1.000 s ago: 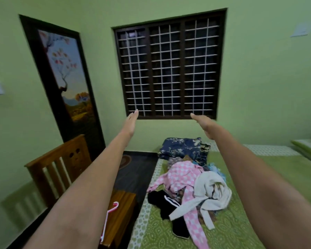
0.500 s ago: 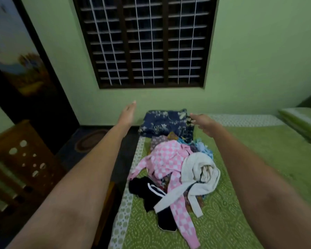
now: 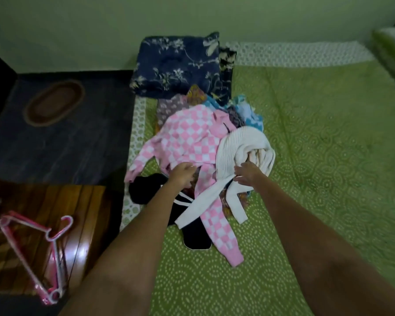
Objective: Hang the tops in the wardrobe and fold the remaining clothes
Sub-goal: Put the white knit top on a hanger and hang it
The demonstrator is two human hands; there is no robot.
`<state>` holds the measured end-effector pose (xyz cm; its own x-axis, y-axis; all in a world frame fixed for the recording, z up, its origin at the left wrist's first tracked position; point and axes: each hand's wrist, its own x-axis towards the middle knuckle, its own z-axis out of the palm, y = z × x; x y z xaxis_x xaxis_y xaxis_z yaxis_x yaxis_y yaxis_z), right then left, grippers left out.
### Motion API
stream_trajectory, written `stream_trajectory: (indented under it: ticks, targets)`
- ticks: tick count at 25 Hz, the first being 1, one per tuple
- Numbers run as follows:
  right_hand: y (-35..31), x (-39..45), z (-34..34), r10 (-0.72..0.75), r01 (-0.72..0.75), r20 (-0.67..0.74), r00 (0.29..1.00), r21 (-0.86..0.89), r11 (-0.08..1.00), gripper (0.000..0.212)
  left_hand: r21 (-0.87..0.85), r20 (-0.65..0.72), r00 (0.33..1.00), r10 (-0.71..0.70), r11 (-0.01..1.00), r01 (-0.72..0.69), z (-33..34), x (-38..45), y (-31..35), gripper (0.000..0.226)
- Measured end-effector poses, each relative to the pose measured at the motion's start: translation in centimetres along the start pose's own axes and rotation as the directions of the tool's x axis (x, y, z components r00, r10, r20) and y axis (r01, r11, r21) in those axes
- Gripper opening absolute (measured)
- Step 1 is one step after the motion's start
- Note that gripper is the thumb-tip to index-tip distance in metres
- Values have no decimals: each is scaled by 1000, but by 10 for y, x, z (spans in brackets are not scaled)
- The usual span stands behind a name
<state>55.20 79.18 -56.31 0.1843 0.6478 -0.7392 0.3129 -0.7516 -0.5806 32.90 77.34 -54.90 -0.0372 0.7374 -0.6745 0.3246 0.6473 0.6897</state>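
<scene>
where the green patterned bedsheet (image 3: 306,156) meets the edge of the bed, a heap of clothes lies loose, and both hands are down in it. the left hand (image 3: 182,174) sits on the lower edge of the pink-and-white checked top (image 3: 187,135), its fingers curled down into the cloth; it looks to be gripping the fabric, though the fingertips are hidden and the hold cannot be seen outright. the right hand (image 3: 248,173) rests on the white ribbed top (image 3: 240,147), thumb and fingers bent around a fold of it near where its sleeves trail off toward the viewer.

the white top lies across the right side of the checked one, and one checked sleeve runs down the sheet toward the near edge. a black garment with white stripes (image 3: 192,229) lies under both, spilling to the left and toward the viewer. behind the heap peek bits of blue, brown and purple clothing (image 3: 244,110), too bunched to tell apart. a folded navy floral blanket (image 3: 178,65) sits at the far end of the bed against the green wall.

left of the bed, pink hangers (image 3: 37,254) lie on a wooden surface (image 3: 78,213), well apart from the clothes. an oval mat (image 3: 55,102) lies on the dark floor beyond.
</scene>
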Motion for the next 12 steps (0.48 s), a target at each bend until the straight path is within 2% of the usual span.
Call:
stream_trajectory:
  ticks: [5,7,10,11,12]
  targets:
    - [15,100,9,-33,40,-141,989,49,998,35,42,86,994,-67,997,63,41,71,-49,42]
    - [19,129,11,26,-1,-150,988,168,986,41,-18,79,996,-38,999,39,49,91,-64,38]
    - [25,145,17,88,-39,-207,975,229,973,45,-137,-2,1000,12,991,-12,52,108,-69,26]
    - [27,138,20,101,-57,-140,985,285,957,48,-160,-27,999,25,987,-29,54,110,-65,23]
    - [33,130,25,91,-93,21,996,336,937,48,-181,-48,998,27,983,-36,56,113,-63,23]
